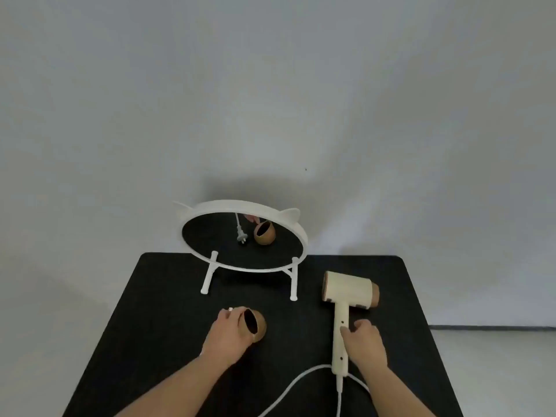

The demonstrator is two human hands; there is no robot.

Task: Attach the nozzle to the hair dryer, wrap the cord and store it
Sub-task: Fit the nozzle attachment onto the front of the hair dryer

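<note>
A cream hair dryer (pixel 346 291) lies on the black table (pixel 156 296), its barrel pointing right and its handle running toward me. My right hand (pixel 365 344) closes around the handle from the right side. A tan nozzle (pixel 255 325) with a dark opening rests left of the dryer, and my left hand (pixel 225 335) grips it from the left. The white cord (pixel 301 376) loops from the handle's end toward the near table edge.
A round white-framed mirror (pixel 245 236) with cat ears stands on white legs at the back of the table, reflecting the plug and nozzle. A pale wall rises behind. The table's right edge drops to a light floor.
</note>
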